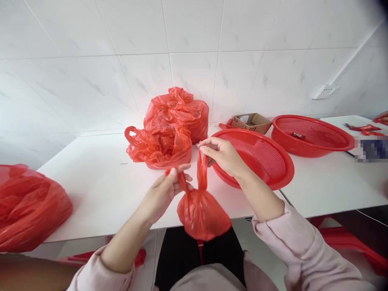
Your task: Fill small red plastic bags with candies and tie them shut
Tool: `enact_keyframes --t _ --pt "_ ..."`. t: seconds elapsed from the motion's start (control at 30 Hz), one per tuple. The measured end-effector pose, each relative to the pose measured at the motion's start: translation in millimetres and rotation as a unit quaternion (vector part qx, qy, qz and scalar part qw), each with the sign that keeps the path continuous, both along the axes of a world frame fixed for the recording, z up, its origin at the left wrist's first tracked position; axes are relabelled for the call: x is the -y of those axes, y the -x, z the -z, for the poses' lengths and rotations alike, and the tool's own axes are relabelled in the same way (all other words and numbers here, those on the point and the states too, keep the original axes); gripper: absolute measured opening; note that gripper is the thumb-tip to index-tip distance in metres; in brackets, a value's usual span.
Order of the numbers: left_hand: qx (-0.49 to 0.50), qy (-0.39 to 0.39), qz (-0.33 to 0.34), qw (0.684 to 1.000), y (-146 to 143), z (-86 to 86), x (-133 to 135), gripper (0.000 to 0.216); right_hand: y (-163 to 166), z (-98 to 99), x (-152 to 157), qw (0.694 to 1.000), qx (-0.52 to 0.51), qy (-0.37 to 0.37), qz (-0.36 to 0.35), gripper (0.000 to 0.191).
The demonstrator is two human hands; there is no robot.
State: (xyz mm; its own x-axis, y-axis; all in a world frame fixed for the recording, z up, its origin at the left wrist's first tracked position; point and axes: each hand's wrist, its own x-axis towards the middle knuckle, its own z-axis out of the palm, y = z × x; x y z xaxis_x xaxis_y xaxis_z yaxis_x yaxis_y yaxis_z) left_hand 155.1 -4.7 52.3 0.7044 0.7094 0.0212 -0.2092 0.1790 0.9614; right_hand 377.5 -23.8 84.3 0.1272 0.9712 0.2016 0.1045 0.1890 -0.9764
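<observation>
A small red plastic bag [203, 216] with something bulky inside hangs by its two handles over my lap, just off the table's front edge. My left hand [169, 184] grips one handle, the thumb pressed on it and the index finger stretched out. The other handle is pinched between thumb and fingers of my right hand [220, 152], held a little higher. What the bag contains is hidden by the red plastic. Just behind my hands sits an open red plastic bag [160, 147], crumpled at the top.
A larger full red bag [178, 111] leans near the tiled wall. To the right stand a red mesh basket [257, 157], a second red basket [312, 137] with a small packet inside, and a cardboard box [253, 123]. Another red bag [30, 206] lies at the left on the white table [100, 182].
</observation>
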Motion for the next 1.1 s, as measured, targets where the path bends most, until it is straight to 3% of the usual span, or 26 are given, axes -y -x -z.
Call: enact_keyframes --t 0.13,0.27,0.37,0.5,0.6,0.73,0.83,0.9,1.0,1.1 --pt "-0.164 -0.026 0.065 0.984 -17.8 13.5 12.4 0.05 22.8 -22.7 11.4 0.997 0.014 -0.032 -0.067 0.012" --pt "-0.135 -0.023 -0.013 0.991 -16.4 12.5 14.3 0.051 27.5 -19.5 24.0 0.986 0.154 -0.043 -0.049 0.012" --pt "-0.076 0.012 -0.04 0.996 -9.3 10.2 9.9 0.048 25.4 5.9 43.8 0.972 0.223 -0.038 -0.057 0.019" --pt "-0.021 0.025 -0.08 0.996 -0.7 15.5 5.2 0.045 17.8 57.5 65.5 0.944 0.321 0.017 -0.078 0.034" --pt "-0.039 -0.013 -0.105 0.994 5.5 22.7 1.8 0.046 6.0 74.1 70.6 0.931 0.347 0.065 -0.093 0.012" --pt "-0.165 -0.095 -0.035 0.981 8.1 23.4 2.6 0.052 -3.1 44.3 62.9 0.982 0.135 0.057 -0.118 0.017" --pt "-0.251 -0.149 0.028 0.956 0.9 18.9 9.1 0.054 7.5 14.7 50.8 0.989 0.074 0.006 -0.129 0.024" --pt "-0.267 -0.171 0.029 0.948 -4.7 16.8 13.1 0.054 17.8 7.1 45.2 0.989 0.103 -0.024 -0.101 0.024" --pt "-0.252 -0.176 -0.004 0.951 -5.6 16.0 13.3 0.054 23.1 18.7 47.6 0.973 0.224 -0.045 -0.035 0.03" --pt "-0.236 -0.151 -0.033 0.96 3.1 15.9 7.0 0.058 11.0 44.7 61.7 0.938 0.331 0.04 -0.09 0.056"
